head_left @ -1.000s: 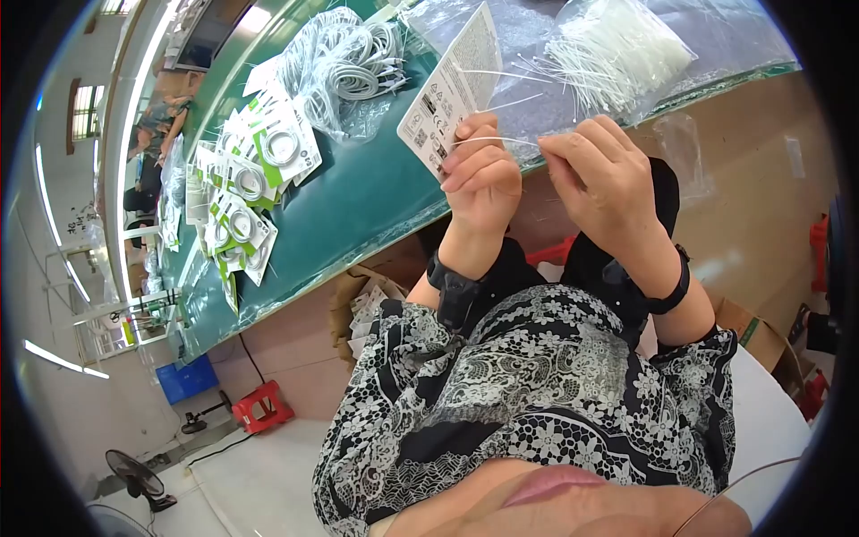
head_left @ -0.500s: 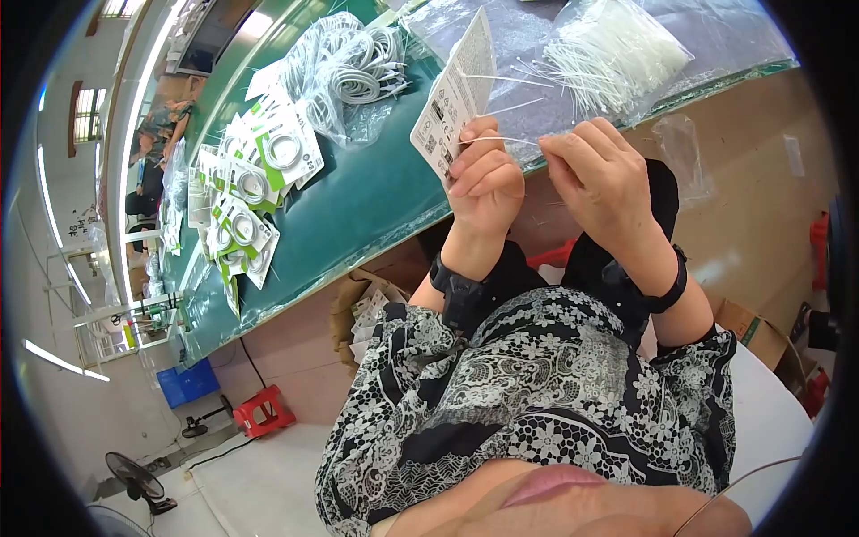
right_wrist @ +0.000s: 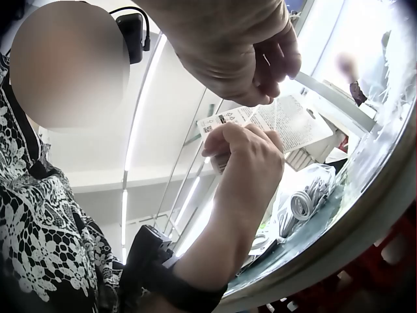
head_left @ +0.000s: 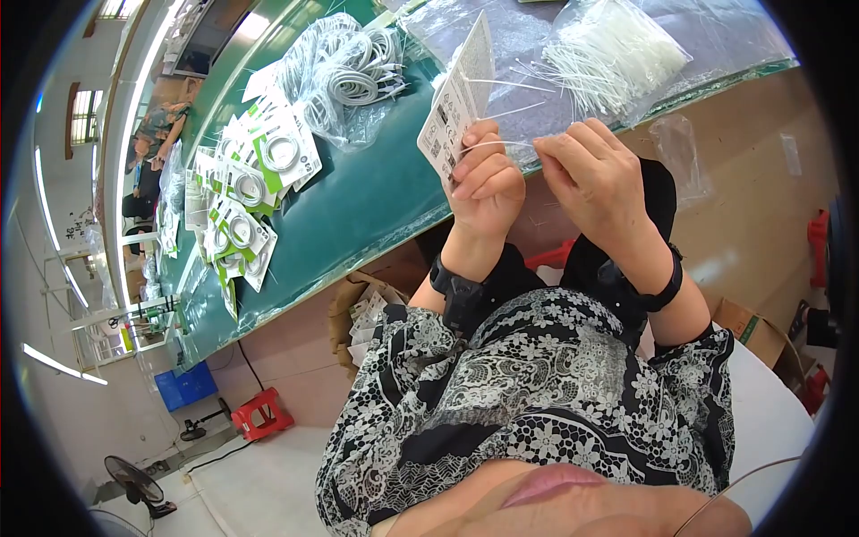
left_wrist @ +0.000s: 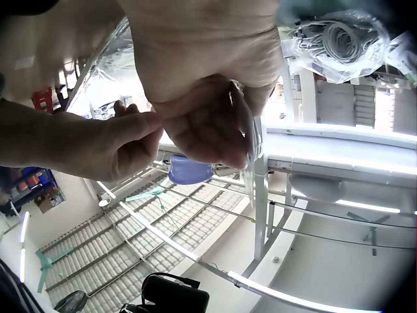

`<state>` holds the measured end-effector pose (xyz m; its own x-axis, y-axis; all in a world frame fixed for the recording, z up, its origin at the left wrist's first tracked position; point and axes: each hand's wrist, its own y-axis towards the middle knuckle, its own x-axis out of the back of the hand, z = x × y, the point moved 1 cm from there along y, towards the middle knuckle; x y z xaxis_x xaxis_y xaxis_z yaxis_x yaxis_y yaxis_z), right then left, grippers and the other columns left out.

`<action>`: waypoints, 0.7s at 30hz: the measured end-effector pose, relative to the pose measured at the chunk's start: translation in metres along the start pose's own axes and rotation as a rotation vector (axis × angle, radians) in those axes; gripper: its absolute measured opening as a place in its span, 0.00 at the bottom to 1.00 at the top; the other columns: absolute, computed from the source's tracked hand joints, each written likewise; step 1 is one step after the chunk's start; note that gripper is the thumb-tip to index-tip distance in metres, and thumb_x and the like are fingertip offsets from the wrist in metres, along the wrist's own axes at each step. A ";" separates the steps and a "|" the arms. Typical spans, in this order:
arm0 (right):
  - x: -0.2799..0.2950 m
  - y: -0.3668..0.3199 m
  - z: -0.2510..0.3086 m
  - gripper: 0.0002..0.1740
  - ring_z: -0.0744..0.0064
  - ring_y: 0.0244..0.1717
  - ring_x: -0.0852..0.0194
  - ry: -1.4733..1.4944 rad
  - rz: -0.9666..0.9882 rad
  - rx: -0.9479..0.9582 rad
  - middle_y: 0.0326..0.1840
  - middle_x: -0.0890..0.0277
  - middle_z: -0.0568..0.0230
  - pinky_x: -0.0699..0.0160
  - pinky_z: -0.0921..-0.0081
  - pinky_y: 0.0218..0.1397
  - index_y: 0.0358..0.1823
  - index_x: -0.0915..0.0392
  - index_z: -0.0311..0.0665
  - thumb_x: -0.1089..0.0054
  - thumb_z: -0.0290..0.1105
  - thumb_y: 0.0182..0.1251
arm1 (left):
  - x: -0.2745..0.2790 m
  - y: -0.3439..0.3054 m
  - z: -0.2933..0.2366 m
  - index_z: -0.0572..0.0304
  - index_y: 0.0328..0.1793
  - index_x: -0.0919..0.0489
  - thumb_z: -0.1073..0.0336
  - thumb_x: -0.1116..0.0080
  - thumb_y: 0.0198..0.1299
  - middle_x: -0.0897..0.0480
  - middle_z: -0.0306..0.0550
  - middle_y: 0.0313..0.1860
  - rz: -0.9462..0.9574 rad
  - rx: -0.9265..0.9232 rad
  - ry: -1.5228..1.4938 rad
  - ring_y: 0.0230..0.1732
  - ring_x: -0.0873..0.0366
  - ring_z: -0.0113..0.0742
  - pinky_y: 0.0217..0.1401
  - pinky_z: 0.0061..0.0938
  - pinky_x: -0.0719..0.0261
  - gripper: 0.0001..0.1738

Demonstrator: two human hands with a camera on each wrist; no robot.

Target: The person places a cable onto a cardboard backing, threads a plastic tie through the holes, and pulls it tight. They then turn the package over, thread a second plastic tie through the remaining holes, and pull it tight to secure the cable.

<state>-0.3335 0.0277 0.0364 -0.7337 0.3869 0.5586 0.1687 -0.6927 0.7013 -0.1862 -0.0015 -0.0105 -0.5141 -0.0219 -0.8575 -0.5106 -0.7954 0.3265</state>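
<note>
In the head view the left hand (head_left: pixel 488 188) grips a printed white card (head_left: pixel 455 103) by its lower edge, tilted up above the table edge. Thin white ties stick out from the card to the right. One tie (head_left: pixel 501 142) runs from the left fingers to the right hand (head_left: pixel 598 179), whose thumb and forefinger pinch its end. In the right wrist view the card's text side (right_wrist: pixel 287 124) shows behind the left hand (right_wrist: pixel 251 163), with the right hand (right_wrist: pixel 241 52) above it. The left wrist view shows the card (left_wrist: pixel 246 130) edge-on beside the left palm (left_wrist: pixel 208 124).
On the green table (head_left: pixel 358 201) lie packaged cable cards (head_left: pixel 246 185) at left and a plastic bag of coiled cables (head_left: pixel 353 80) behind them. A bag of white ties (head_left: pixel 626 54) lies at back right. A red stool (head_left: pixel 261 413) stands on the floor.
The left hand and card have shifted slightly right and down, and the card has turned more edge-on. The right hand has barely moved and still pinches the tie.
</note>
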 end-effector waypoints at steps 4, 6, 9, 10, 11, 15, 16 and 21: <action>0.000 0.000 -0.002 0.09 0.64 0.27 0.30 -0.029 -0.001 -0.008 0.24 0.30 0.65 0.28 0.70 0.29 0.32 0.22 0.37 0.36 0.19 0.48 | -0.001 0.000 -0.001 0.64 0.36 0.33 0.70 0.60 0.68 0.25 0.45 0.19 0.007 0.009 0.006 0.16 0.24 0.32 0.25 0.25 0.27 0.08; 0.000 0.000 -0.003 0.09 0.64 0.27 0.30 -0.029 -0.003 0.003 0.24 0.30 0.64 0.28 0.70 0.29 0.32 0.22 0.37 0.36 0.19 0.48 | -0.002 0.000 -0.001 0.64 0.36 0.33 0.69 0.61 0.69 0.25 0.45 0.19 -0.004 -0.001 0.010 0.16 0.25 0.33 0.25 0.24 0.27 0.08; -0.001 -0.001 -0.002 0.09 0.64 0.27 0.30 -0.024 0.008 0.006 0.24 0.30 0.65 0.28 0.70 0.29 0.32 0.22 0.37 0.36 0.19 0.48 | -0.001 -0.001 0.000 0.63 0.37 0.33 0.68 0.60 0.70 0.27 0.43 0.19 -0.001 0.003 0.018 0.16 0.27 0.31 0.25 0.23 0.29 0.08; -0.001 -0.001 -0.001 0.09 0.64 0.27 0.29 -0.022 0.014 0.008 0.24 0.30 0.65 0.28 0.70 0.29 0.32 0.22 0.37 0.36 0.19 0.48 | 0.000 -0.001 0.000 0.62 0.38 0.33 0.67 0.60 0.70 0.28 0.41 0.19 0.008 0.010 0.021 0.16 0.28 0.29 0.25 0.23 0.31 0.08; -0.001 -0.001 0.000 0.09 0.64 0.27 0.29 -0.023 0.013 0.010 0.24 0.30 0.65 0.28 0.70 0.29 0.32 0.22 0.37 0.36 0.19 0.48 | 0.001 -0.002 -0.001 0.61 0.39 0.34 0.66 0.59 0.71 0.30 0.39 0.20 0.017 0.018 0.025 0.16 0.30 0.27 0.25 0.22 0.32 0.08; -0.002 0.001 0.006 0.09 0.61 0.29 0.29 0.042 0.049 0.003 0.26 0.30 0.63 0.27 0.70 0.31 0.33 0.22 0.37 0.36 0.19 0.49 | 0.009 -0.005 -0.008 0.64 0.46 0.32 0.64 0.58 0.71 0.24 0.43 0.25 0.003 0.025 0.145 0.17 0.30 0.27 0.25 0.21 0.35 0.10; -0.004 0.002 0.005 0.09 0.62 0.30 0.28 0.101 0.046 -0.010 0.27 0.29 0.62 0.27 0.71 0.32 0.33 0.22 0.36 0.37 0.18 0.49 | 0.011 -0.007 -0.008 0.64 0.46 0.32 0.64 0.58 0.71 0.24 0.43 0.25 0.008 0.024 0.141 0.17 0.30 0.27 0.25 0.21 0.35 0.10; -0.016 0.002 -0.018 0.10 0.65 0.33 0.25 0.345 -0.031 -0.165 0.31 0.28 0.61 0.26 0.76 0.36 0.37 0.22 0.36 0.39 0.18 0.52 | -0.002 0.001 0.005 0.64 0.62 0.34 0.64 0.56 0.71 0.21 0.49 0.46 -0.373 -0.055 0.819 0.39 0.21 0.33 0.37 0.26 0.23 0.18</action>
<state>-0.3333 0.0087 0.0207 -0.9199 0.2006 0.3368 0.0558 -0.7835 0.6189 -0.1892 0.0008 -0.0063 0.3414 -0.1645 -0.9254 -0.5013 -0.8647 -0.0312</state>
